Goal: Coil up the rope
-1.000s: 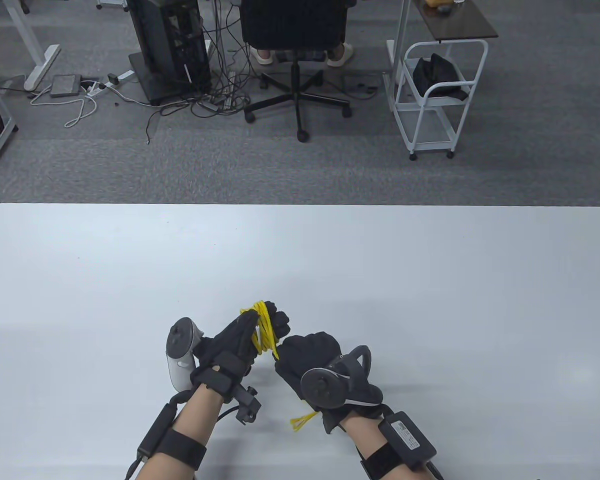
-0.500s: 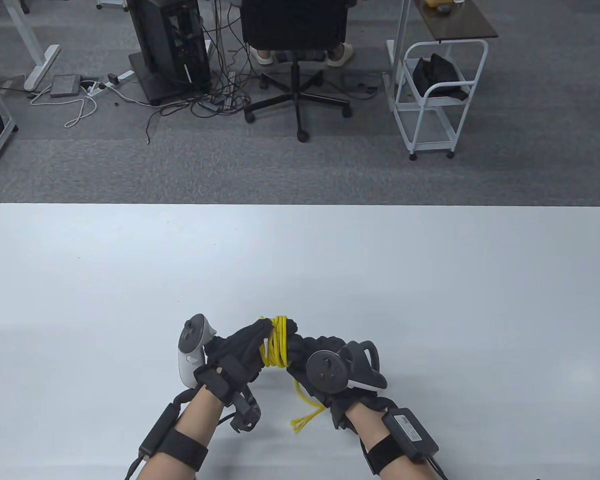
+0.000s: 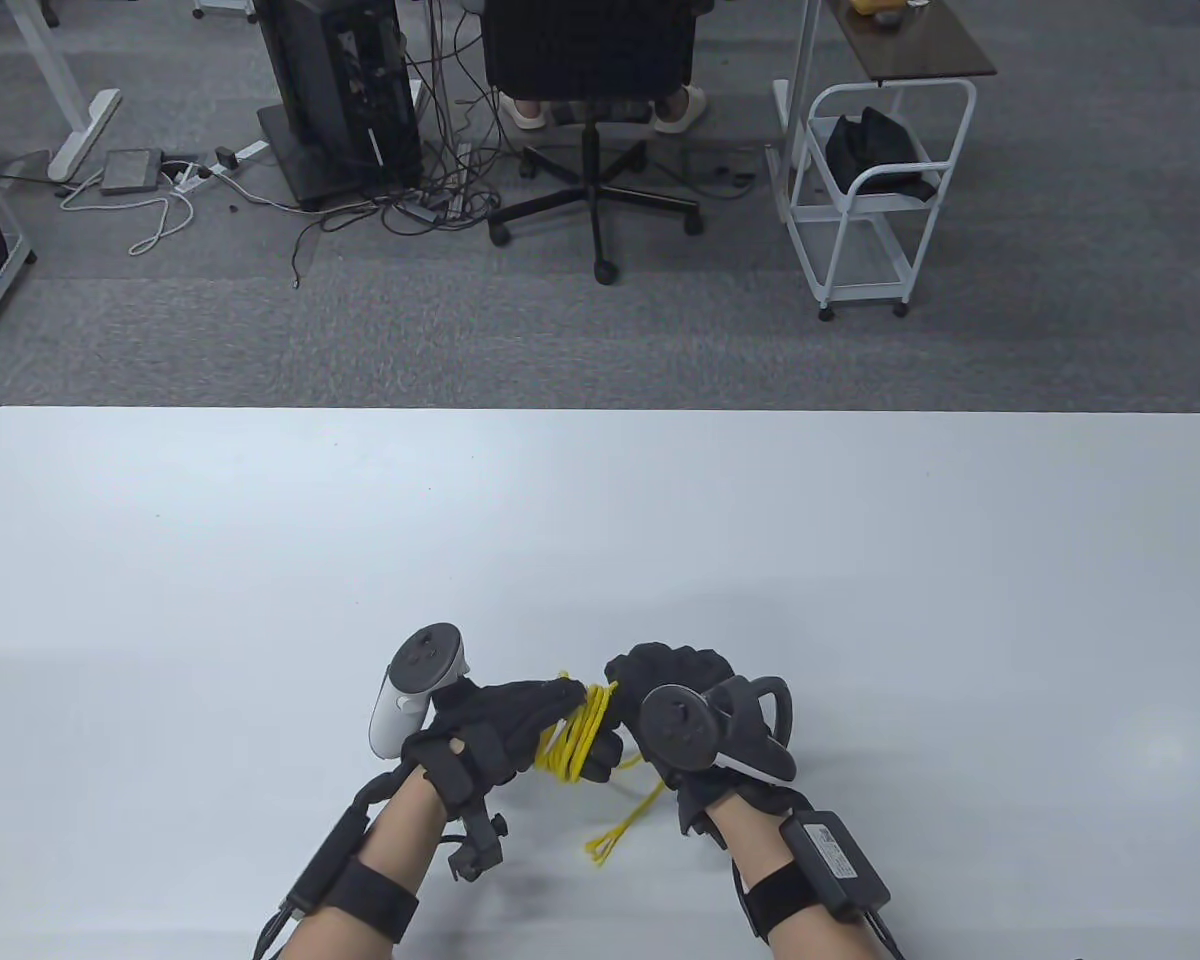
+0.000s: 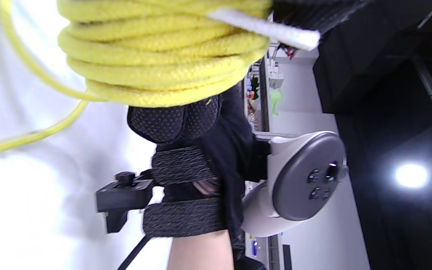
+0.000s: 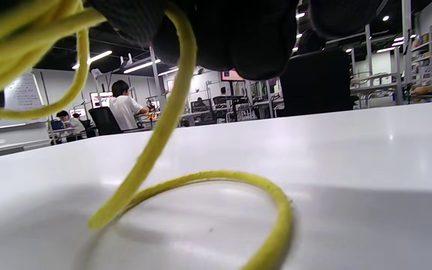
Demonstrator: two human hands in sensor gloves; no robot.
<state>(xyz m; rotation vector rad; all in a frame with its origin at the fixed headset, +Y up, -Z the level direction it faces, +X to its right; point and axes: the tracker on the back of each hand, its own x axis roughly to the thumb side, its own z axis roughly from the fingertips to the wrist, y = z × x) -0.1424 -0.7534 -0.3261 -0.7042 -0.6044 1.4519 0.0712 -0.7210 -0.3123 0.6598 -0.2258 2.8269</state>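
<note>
You are looking down at a white table point(image 3: 260, 560), with your two gloved hands low in the middle of the view, close together. Your left hand point(image 3: 505, 725) points to the right, and a yellow rope point(image 3: 572, 742) is wound in several turns around its fingers, forming a tight coil. Those fingers lie fairly straight inside the coil, so the hand carries the rope wrapped around it more than it squeezes it. A white tracker point(image 3: 410, 690) sits on the back of this hand.

Your right hand point(image 3: 675, 690) is just beside the coil, touching it at the upper right, fingers curled in and clenched on the rope where it leaves the coil. A dark tracker point(image 3: 705, 725) covers the back of this hand.

From the coil a loose tail of rope drops down to the table between your wrists and ends in a small frayed tip near the front edge.

In the left wrist view the coil point(image 4: 163, 56) fills the top, its turns stacked snugly, with a thin white strip lying across them. In the right wrist view the rope point(image 5: 171, 123) hangs from your curled fingers point(image 5: 238, 37) and the tail lies on the table in an open loop.

Beyond the table stand an office chair point(image 3: 590, 110) and a white cart point(image 3: 875, 200)
</note>
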